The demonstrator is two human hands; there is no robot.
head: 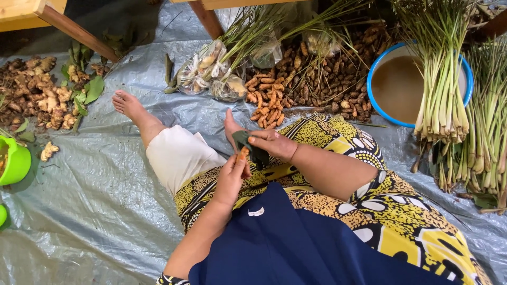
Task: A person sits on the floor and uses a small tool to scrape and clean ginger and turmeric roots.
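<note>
My left hand [232, 177] holds a small orange turmeric root [242, 153] upright over my lap. My right hand [272, 145] grips a dark green scrubbing pad [248, 142] and presses it against the tip of the root. Both hands meet above my yellow and black patterned skirt [327, 137]. A heap of turmeric roots [311, 79] lies just beyond my hands on the grey plastic sheet [95, 211].
Lemongrass bundles [443, 100] lie at the right, partly over a blue-rimmed basin [393, 84] of brownish water. Clear bags of roots [211, 74] sit at top centre. Ginger [37, 92] and leaves lie at left, beside a green bowl [13, 161]. Wooden table legs [79, 31] stand behind.
</note>
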